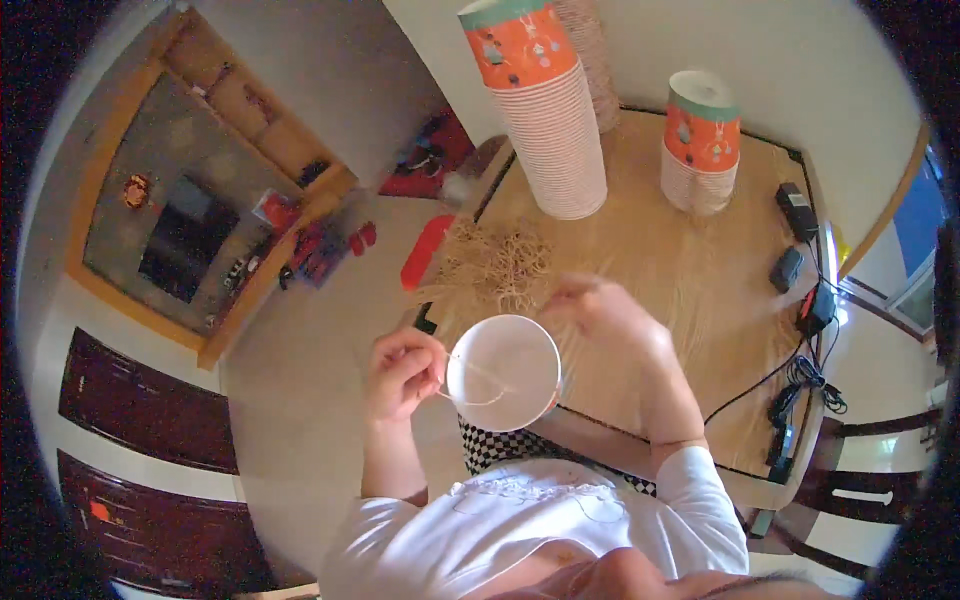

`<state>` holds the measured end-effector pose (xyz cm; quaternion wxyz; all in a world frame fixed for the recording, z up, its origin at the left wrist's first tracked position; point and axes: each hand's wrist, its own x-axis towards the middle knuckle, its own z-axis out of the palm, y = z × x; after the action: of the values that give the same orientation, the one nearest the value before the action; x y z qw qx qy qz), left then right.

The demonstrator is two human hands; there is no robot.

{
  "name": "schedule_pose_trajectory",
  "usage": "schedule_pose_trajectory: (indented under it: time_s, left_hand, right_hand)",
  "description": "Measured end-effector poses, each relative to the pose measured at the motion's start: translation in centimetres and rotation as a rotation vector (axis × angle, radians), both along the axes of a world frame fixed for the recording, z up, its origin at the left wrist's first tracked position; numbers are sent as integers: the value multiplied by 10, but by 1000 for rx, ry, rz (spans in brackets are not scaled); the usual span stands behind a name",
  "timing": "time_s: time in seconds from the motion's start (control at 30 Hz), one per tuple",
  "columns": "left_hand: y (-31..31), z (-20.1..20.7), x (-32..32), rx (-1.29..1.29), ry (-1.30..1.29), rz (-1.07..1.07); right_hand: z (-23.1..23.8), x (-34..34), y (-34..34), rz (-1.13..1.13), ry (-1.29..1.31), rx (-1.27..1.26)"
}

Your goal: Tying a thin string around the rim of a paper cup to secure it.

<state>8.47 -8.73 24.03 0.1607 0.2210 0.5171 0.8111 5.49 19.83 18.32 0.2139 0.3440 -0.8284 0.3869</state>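
A white paper bucket [527,355] faces me with its round mouth, just off the near edge of the table. Beside its left rim, my left hand [403,372] is closed in a pinch on a thin pale string [478,401], part of which loops across the bucket's opening. To the upper right of the bucket is my right hand [618,322], over the table; motion smears its fingers, so I cannot make out their pose. Closest to those fingers lies a tangled heap of tan strings [490,258].
A tall stack of orange-and-green paper buckets [550,140] stands at the back, with a shorter stack [700,140] to its right. Black adapters [796,212] and cables [800,385] run along the right side of the wooden table [640,260]. A red stool [427,252] is left of it.
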Motion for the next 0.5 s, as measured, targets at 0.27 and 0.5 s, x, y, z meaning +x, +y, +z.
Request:
schedule_pose_trajectory:
  time_s: [0.27,0.5]
  left_hand:
    - [-61,-6,8,346,53,293]
    - [-63,-14,-9,254,274,370]
  right_hand:
    - [-31,-21,-9,71,-517,444]
    - [12,28,-18,-204,-476,817]
